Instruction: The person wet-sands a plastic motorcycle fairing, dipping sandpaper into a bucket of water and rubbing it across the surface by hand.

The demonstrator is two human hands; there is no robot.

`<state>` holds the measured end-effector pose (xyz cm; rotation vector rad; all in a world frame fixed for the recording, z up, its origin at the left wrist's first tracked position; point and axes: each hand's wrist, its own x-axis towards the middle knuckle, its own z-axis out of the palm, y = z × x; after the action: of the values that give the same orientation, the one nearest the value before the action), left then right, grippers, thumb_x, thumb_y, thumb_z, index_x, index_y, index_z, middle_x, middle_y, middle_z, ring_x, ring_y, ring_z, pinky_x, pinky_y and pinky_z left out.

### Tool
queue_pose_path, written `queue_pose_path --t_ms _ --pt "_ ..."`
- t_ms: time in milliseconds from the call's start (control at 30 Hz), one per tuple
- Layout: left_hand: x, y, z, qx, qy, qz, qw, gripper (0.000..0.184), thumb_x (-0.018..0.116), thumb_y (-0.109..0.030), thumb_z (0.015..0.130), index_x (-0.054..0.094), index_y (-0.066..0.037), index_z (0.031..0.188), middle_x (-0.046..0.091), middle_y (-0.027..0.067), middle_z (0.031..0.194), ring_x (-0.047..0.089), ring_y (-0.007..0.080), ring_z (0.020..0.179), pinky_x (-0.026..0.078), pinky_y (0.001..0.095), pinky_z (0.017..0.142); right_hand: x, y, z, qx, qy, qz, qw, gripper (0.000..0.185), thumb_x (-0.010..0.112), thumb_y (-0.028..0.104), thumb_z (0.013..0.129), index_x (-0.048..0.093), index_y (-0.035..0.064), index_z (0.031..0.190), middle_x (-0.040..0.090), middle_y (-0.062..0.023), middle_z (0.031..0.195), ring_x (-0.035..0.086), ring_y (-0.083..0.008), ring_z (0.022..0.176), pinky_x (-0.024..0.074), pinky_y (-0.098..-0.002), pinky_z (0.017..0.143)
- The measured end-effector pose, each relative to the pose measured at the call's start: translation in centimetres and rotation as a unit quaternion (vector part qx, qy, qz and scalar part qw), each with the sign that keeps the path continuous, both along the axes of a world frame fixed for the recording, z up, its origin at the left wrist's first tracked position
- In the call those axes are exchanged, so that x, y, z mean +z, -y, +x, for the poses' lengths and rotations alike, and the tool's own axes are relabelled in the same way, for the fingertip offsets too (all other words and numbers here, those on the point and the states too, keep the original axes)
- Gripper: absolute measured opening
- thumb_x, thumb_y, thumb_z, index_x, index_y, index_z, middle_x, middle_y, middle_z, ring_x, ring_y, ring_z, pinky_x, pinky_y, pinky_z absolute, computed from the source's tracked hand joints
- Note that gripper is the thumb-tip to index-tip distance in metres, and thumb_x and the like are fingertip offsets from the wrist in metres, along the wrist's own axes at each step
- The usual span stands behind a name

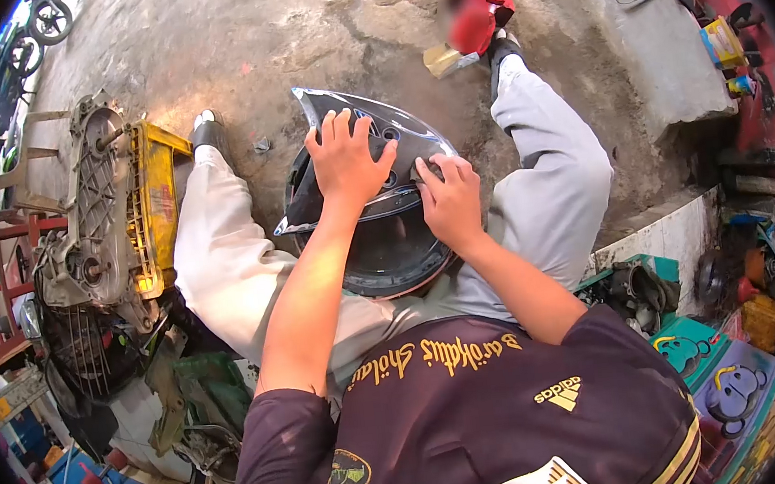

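Observation:
A black, pointed curved panel (367, 141) with glossy, light-edged rims and round holes lies over a dark rounded shell (389, 253) that looks like a helmet, between my legs. My left hand (345, 160) rests on the panel with its fingers spread. Along the panel's right side, my right hand (450, 197) has its fingers bent and drawn together, with the tips against the surface near a hole. Something small and dark seems to sit under those fingertips, too hidden to name.
To the left stand a greasy metal engine casing (100, 209) and a yellow crate (160, 208). A red object (483, 11) and a yellowish packet (447, 61) lie by my right foot. Parts sit in a teal tray (656, 270) at right. The floor (228, 43) is cracked concrete.

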<state>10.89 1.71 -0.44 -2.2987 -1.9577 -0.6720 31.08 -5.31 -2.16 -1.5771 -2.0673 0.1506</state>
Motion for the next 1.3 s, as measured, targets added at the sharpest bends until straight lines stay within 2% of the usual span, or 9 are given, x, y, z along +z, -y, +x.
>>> queue_pose_path --t_ms 200,333,400,467,533,633,767,900,1300 --pt "-0.3 0.3 0.0 -0.001 0.002 0.006 1.000 0.052 0.079 -0.054 0.089 0.073 -0.015 0.124 0.065 0.0137 0.140 0.054 0.0336 0.141 0.032 0.0546 0.117 -1.0 -3.0 1.0 -0.099 -0.017 -0.029 0.995 0.040 0.075 0.017 0.091 0.076 0.0109 0.131 0.064 -0.0086 0.130 0.055 -0.0344 0.125 0.0458 -0.0525 0.100" --pt "-0.1 0.1 0.0 -0.001 -0.001 0.004 1.000 0.052 0.080 -0.053 0.088 0.073 -0.015 0.123 0.065 0.0136 0.141 0.054 0.0335 0.141 0.032 0.0543 0.117 0.5 -0.1 -0.3 0.012 0.004 0.007 1.000 0.037 0.074 0.017 0.094 0.077 0.0107 0.130 0.065 -0.0087 0.129 0.056 -0.0340 0.124 0.0468 -0.0516 0.099" --pt "-0.3 0.1 0.0 -0.002 0.003 0.008 1.000 0.052 0.079 -0.053 0.088 0.073 -0.015 0.123 0.065 0.0136 0.141 0.054 0.0334 0.141 0.032 0.0543 0.117 0.1 -0.9 0.3 0.004 0.009 0.004 1.000 0.038 0.074 0.018 0.094 0.077 0.0109 0.131 0.065 -0.0080 0.129 0.056 -0.0335 0.125 0.0459 -0.0513 0.100" --pt "-0.3 0.3 0.0 0.000 0.003 0.007 1.000 0.052 0.079 -0.053 0.088 0.073 -0.015 0.123 0.065 0.0137 0.141 0.054 0.0333 0.142 0.032 0.0542 0.117 -1.2 -2.2 0.9 -0.114 -0.020 -0.045 0.992 0.040 0.074 0.019 0.093 0.077 0.0116 0.132 0.065 -0.0064 0.130 0.056 -0.0326 0.126 0.0442 -0.0513 0.103" --pt "-0.1 0.2 -0.1 -0.002 0.002 0.011 1.000 0.053 0.080 -0.053 0.088 0.073 -0.015 0.123 0.065 0.0137 0.140 0.054 0.0331 0.141 0.032 0.0543 0.117 -0.9 -1.5 0.4 -0.110 -0.021 -0.046 0.993 0.039 0.074 0.021 0.093 0.077 0.0115 0.131 0.065 -0.0061 0.131 0.055 -0.0322 0.127 0.0430 -0.0514 0.104" --pt "0.0 0.1 -0.1 -0.007 0.000 0.007 1.000 0.053 0.079 -0.053 0.089 0.073 -0.014 0.124 0.064 0.0142 0.140 0.053 0.0337 0.141 0.033 0.0556 0.116 0.6 0.9 -0.5 0.015 -0.007 -0.024 1.000 0.040 0.075 0.018 0.092 0.076 0.0105 0.132 0.063 -0.0081 0.132 0.055 -0.0333 0.128 0.0435 -0.0517 0.103" --pt "-0.2 0.1 0.0 -0.002 0.003 0.007 1.000 0.052 0.078 -0.053 0.089 0.073 -0.015 0.124 0.065 0.0141 0.140 0.054 0.0333 0.141 0.032 0.0544 0.117 -0.1 -1.4 -0.3 -0.076 -0.034 -0.039 0.996 0.042 0.075 0.016 0.092 0.074 0.0112 0.134 0.062 -0.0081 0.135 0.054 -0.0332 0.128 0.0436 -0.0514 0.102" --pt "-0.2 0.0 -0.1 -0.010 0.011 0.021 1.000 0.052 0.078 -0.053 0.088 0.072 -0.013 0.121 0.064 0.0152 0.139 0.053 0.0352 0.141 0.034 0.0567 0.115 -0.3 -0.2 -0.8 -0.026 0.003 -0.003 1.000 0.042 0.076 0.017 0.091 0.075 0.0136 0.133 0.064 -0.0069 0.132 0.055 -0.0322 0.127 0.0418 -0.0520 0.103" --pt "-1.0 -0.1 -0.1 -0.012 -0.003 0.033 0.999 0.054 0.079 -0.055 0.088 0.074 -0.013 0.121 0.066 0.0148 0.139 0.055 0.0340 0.139 0.034 0.0564 0.115 -0.1 -0.9 0.5 -0.078 0.020 0.003 0.997 0.039 0.073 0.018 0.092 0.076 0.0150 0.131 0.066 -0.0054 0.127 0.056 -0.0300 0.126 0.0404 -0.0512 0.103"
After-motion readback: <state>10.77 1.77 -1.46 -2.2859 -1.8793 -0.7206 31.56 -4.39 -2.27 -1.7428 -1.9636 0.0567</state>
